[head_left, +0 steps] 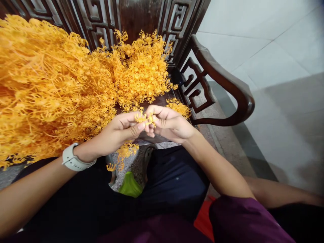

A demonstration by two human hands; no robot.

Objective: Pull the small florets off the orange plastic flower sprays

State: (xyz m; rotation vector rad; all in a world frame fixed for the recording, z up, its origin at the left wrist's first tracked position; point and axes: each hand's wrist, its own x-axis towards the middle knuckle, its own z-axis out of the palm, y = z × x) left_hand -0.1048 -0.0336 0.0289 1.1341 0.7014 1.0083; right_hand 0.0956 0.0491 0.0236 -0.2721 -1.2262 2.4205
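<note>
Yellow-orange plastic makes up the small artificial flower sprig [151,118] that lies between the two hands, in front of the seat edge of a carved dark-wood bench [227,81]. Taking the sprig as the centre of the dial and the bench back as twelve, the left hand [117,133] comes in from eight o'clock and the right hand [174,126] from four. The left thumb and forefinger are together, clamped on the sprig's nine-o'clock side; the right thumb and forefinger are pinched on its three-o'clock side. The sprig's long axis seems to run roughly from nine to three, bridging the two pinches, though the fingertips hide much of its stem. Neither hand is nearer: both are at it, their fingertips just beside each other. A loose spray of matching florets [128,150] hangs at seven o'clock, below the left palm; whether the curled fingers hold it, I cannot tell. A big heap of artificial flower branches [58,87] spreads from nine to twelve o'clock, and a smaller floret cluster [178,107] rests near two, just beyond the right hand.
</note>
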